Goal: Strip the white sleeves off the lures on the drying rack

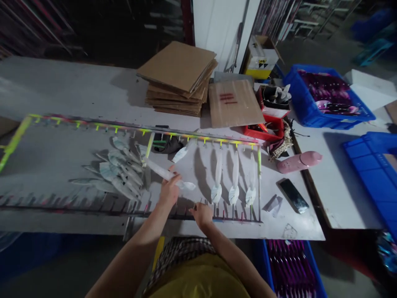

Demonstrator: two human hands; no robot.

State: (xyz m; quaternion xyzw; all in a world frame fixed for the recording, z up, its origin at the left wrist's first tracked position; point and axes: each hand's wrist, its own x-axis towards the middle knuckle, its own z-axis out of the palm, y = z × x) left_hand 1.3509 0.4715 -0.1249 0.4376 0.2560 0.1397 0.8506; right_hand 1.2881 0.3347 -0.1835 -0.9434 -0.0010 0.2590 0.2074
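My left hand (170, 189) is closed round a long white spoon-shaped piece (161, 170) with a small leaf-like end, over a metal rack lying on the table. At the rack's near rail (182, 216), my right hand (203, 214) is pinched; what its fingers hold is too small to make out. Three similar pieces (233, 178) hang lengthwise between the rails on the right, their broad patterned ends toward me. Another piece (180, 155) lies slanted by the far rail. Left of my hands is a heap of such pieces (119, 169).
Stacked cardboard sheets (178, 68) stand behind the rack. Red bins (266, 128), a pink bottle-shaped object (299, 161) and a phone (293, 195) sit to the right. Blue crates (331, 118) with shiny purple pieces stand farther right and below the table edge.
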